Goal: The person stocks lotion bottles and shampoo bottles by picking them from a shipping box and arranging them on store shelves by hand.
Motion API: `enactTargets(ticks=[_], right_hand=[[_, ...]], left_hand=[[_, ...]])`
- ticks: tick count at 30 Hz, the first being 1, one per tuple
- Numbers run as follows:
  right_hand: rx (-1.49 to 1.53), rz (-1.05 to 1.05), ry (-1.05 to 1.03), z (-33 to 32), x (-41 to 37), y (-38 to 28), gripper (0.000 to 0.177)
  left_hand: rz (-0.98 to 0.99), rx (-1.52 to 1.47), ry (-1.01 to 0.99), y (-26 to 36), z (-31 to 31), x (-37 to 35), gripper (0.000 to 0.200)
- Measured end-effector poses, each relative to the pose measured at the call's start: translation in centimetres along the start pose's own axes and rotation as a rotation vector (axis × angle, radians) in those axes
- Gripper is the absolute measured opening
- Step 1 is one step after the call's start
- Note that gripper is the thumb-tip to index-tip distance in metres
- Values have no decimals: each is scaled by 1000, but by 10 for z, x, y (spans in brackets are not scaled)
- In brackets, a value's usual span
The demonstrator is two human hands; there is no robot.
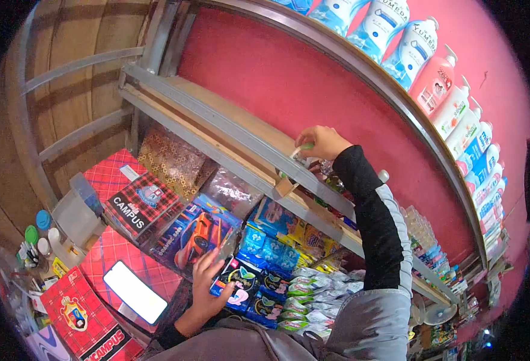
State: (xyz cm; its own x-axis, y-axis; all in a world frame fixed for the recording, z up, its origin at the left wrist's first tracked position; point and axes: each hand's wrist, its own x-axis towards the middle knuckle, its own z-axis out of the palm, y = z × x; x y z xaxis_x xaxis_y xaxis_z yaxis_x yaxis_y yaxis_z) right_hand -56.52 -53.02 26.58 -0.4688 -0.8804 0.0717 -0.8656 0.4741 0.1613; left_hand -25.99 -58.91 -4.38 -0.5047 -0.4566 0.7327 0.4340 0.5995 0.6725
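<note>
My right hand (323, 143) is up at the middle shelf (241, 129), its fingers closed around a small whitish-green item (303, 150) near the metal rail. Lower down, my left hand (208, 295) is over the stacked goods, beside a dark pack with a pink label (241, 278). Its fingers are partly bent, and a dark narrow object shows at the fingertips; whether it is held is unclear. Left of that hand lies a book with an orange car (202, 234) on its cover. A phone with a bright white screen (135, 292) rests on red plaid books.
Bottles (412, 51) line the upper shelf. Blue packs (271, 246) and green-white sachets (313, 301) fill the lower level. Plaid "CAMPUS" books (141, 204) and a clear plastic container (75, 213) stand at left. The metal rail (217, 120) crosses in front of the middle shelf.
</note>
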Motion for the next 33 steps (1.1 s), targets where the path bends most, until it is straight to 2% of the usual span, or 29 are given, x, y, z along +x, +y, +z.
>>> enactTargets(ticks=[11, 17, 20, 33], right_hand=[[-112, -37, -38, 4, -4, -2, 35], [-134, 58, -63, 1, -7, -5, 35], [-36, -22, -6, 6, -6, 6, 34], [21, -2, -25, 14, 1, 3, 38]], left_hand=[[17, -3, -20, 2, 1, -3, 56], [11, 12, -18, 3, 1, -4, 55], [13, -15, 9, 3, 2, -4, 53], [-10, -16, -10, 4, 3, -6, 53]])
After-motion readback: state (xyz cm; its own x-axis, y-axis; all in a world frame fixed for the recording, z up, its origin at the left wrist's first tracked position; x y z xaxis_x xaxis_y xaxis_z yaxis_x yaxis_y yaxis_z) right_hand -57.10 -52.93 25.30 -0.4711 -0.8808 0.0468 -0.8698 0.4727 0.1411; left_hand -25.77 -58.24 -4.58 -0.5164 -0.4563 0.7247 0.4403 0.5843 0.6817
